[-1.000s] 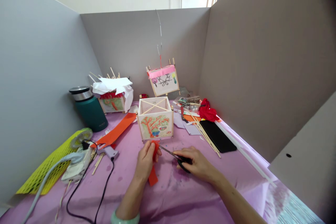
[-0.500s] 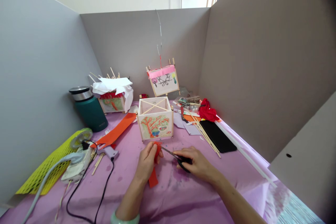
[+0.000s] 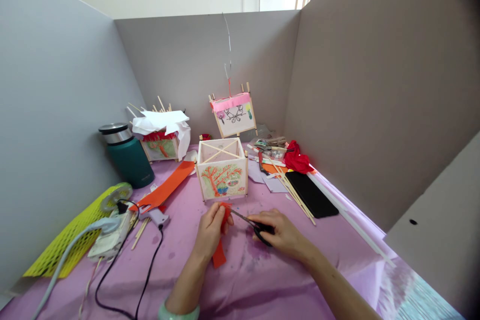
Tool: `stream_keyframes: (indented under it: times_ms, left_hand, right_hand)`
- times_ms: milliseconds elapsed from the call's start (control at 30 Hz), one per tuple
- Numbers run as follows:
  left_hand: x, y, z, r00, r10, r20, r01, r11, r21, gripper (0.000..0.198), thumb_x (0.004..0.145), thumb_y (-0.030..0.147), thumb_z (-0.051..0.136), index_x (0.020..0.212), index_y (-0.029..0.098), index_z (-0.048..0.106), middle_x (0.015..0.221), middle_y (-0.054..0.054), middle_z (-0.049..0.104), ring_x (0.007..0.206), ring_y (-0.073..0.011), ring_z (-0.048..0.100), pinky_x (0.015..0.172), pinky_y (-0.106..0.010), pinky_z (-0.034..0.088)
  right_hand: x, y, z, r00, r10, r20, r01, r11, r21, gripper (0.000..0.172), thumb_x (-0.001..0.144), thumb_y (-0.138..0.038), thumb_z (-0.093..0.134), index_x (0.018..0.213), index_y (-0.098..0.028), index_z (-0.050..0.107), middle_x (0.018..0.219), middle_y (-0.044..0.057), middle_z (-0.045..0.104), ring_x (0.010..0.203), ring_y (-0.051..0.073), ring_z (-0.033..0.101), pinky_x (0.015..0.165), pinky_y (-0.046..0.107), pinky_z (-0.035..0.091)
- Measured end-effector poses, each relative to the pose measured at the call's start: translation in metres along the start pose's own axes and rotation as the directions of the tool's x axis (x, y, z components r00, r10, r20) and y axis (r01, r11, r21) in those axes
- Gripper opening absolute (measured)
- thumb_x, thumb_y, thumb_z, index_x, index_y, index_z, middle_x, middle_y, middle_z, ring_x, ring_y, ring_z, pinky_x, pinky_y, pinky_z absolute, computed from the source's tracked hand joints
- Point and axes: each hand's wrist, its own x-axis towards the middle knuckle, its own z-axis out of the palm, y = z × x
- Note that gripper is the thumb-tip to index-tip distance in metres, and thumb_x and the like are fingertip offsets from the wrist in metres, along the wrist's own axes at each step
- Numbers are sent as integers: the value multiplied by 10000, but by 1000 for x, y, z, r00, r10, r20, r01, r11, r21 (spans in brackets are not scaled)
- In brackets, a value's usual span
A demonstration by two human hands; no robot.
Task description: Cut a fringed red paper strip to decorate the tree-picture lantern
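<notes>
Between the thumb and fingers of my left hand is a strip of orange-red paper. Its upper end is cut into a fine fringe, and its lower end hangs below my fingers. My right hand is closed around the black handles of a pair of scissors. The blades point left and their tips reach the fringed end of the paper. Just beyond both hands stands a paper-sided lantern with a stick frame, crossed sticks on top and a drawn tree on its front.
A decorated lantern hangs from a wire. On the left are a teal bottle, an orange paper sheet, a glue gun, a power strip and cords. Thin sticks and a black phone-like slab lie right.
</notes>
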Motion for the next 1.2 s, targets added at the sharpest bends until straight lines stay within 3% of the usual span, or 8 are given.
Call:
stream_keyframes:
  times_ms: [533,833,1200]
  left_hand:
    - [-1,6,2,1000,-19,-8,18,1000,-11,347,891,444,452,707,165,546,573,15,552,459,-82,437,459,-212,314]
    - [0,-1,1,999,-4,-41,1,998,-60,264,886,434,475,802,187,515,691,9,603,531,-115,534,520,-239,409]
    - [0,1,1,1000,-4,6,4,996,-94,258,869,436,506,785,192,514,683,7,617,528,-132,557,541,-261,444]
  right_hand:
    - [0,3,2,1000,-19,8,19,1000,2,390,815,-119,589,1161,-287,648,957,3,728,837,182,631,794,310,351]
    - [1,0,-2,1000,-16,18,16,1000,-6,330,835,-158,570,1129,-276,664,910,2,731,800,175,625,776,300,348]
    - [1,-5,-3,1000,2,12,-2,1000,-1,335,810,-176,618,1128,-270,664,924,-5,726,812,175,624,772,296,349]
